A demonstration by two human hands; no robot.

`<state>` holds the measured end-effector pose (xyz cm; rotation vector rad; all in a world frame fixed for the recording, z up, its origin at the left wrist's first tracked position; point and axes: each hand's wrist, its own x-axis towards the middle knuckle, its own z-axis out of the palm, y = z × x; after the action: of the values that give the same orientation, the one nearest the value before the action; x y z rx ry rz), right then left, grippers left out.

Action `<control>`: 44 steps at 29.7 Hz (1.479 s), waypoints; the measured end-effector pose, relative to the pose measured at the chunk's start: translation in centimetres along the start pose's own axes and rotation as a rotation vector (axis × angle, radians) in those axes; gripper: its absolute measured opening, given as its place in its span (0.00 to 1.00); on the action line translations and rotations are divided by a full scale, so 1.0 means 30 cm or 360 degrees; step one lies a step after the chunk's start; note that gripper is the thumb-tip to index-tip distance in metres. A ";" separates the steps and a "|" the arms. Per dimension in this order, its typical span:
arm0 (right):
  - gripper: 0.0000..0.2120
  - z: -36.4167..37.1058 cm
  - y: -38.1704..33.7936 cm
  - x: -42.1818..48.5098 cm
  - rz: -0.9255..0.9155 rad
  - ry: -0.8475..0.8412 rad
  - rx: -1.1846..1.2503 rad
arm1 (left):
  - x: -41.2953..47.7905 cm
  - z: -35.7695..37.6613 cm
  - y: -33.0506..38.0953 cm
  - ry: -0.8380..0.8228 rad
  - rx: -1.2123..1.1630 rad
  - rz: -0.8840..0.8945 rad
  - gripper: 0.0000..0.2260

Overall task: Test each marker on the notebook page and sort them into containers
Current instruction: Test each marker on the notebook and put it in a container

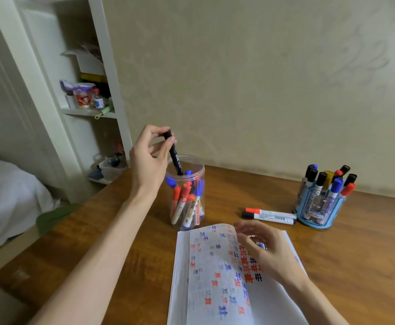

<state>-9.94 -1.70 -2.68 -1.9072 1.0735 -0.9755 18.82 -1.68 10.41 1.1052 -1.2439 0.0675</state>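
My left hand [149,158] pinches a black marker [174,156] by its top, with its lower end inside the mouth of a clear plastic jar [201,181] holding several red and blue markers. My right hand [264,249] hovers over the open notebook [215,277], fingers loosely curled; something small with blue shows under the fingers, unclear. The page carries red, blue and black test marks. A blue holder [318,207] at the right holds several capped markers. A red-capped marker [270,211] and a black-capped marker [268,217] lie on the table beside it.
The wooden table [133,231] stands against a beige wall. A white shelf unit [86,90] with small items is at the left, and a bed with white sheets [8,198] sits left of the table edge.
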 end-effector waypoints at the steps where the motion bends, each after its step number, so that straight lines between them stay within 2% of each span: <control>1: 0.08 0.004 0.004 -0.001 0.0006 -0.0012 0.0012 | -0.008 0.004 -0.013 -0.0048 0.0046 -0.0019 0.09; 7: 0.08 -0.001 0.013 -0.002 0.0002 -0.0026 0.0025 | -0.087 -0.004 -0.100 -0.0238 0.0306 -0.0035 0.07; 13: 0.08 -0.006 0.016 -0.003 0.0002 0.0013 0.0016 | -0.141 0.012 -0.136 -0.0426 0.0366 0.0071 0.17; 22: 0.08 -0.011 0.021 -0.006 0.0046 0.0014 0.0025 | -0.147 0.027 -0.164 -0.0394 0.0439 0.0188 0.26; 26: 0.09 -0.034 0.028 0.005 0.0050 0.0101 0.0004 | -0.158 0.019 -0.150 -0.0538 0.0336 -0.0055 0.37; 28: 0.11 -0.053 0.048 0.024 0.0054 0.0183 -0.0112 | -0.194 0.028 -0.131 -0.0459 0.0210 -0.0114 0.40; 32: 0.16 -0.093 0.071 0.073 0.0117 0.0241 -0.0497 | -0.298 0.059 -0.048 -0.0007 -0.0060 -0.0028 0.30; 34: 0.18 -0.105 0.088 0.089 0.0118 0.0276 -0.0677 | -0.359 0.080 -0.005 0.0063 -0.0110 -0.0008 0.27; 39: 0.17 -0.131 0.167 0.109 0.0075 0.0381 -0.1201 | -0.475 0.133 0.031 -0.0022 -0.0244 -0.0053 0.21; 44: 0.09 -0.148 0.197 0.122 0.0035 0.0424 -0.1395 | -0.494 0.166 0.051 -0.0296 -0.0249 -0.0229 0.17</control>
<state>-14.47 -8.24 -4.82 -2.4632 1.8960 -0.8206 8.62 3.10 -0.55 1.0788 -1.3069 -0.2430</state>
